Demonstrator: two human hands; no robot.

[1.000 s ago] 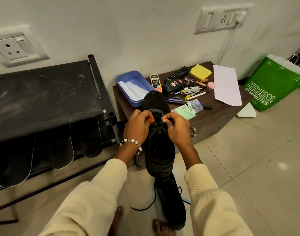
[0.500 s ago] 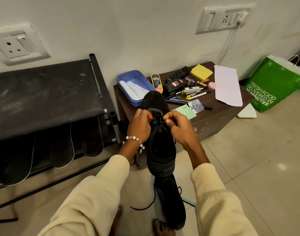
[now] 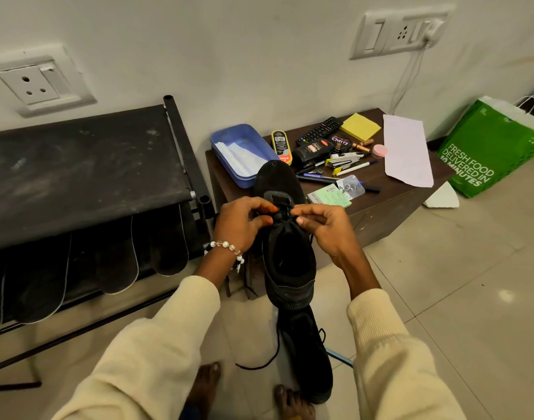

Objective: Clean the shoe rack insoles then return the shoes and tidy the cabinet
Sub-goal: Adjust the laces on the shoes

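Black lace work at frame centre: left hand (image 3: 244, 222) and right hand (image 3: 323, 227) each pinch something at the lace area of the held shoe (image 3: 288, 256), fingers curled; the lace itself is too dark to trace. Over the last second the hands have drawn slightly apart and the right thumb and forefinger have lifted clear of the tongue, which reads as a knot or lace being pulled snug. Second shoe (image 3: 308, 353) lies on the floor just below, lace trailing. Left of frame, insoles (image 3: 114, 256) hang along the shoe rack (image 3: 77, 165). Upper right, the cabinet (image 3: 390, 201) top is cluttered. Judged: shoes not yet returned, tidying pending.
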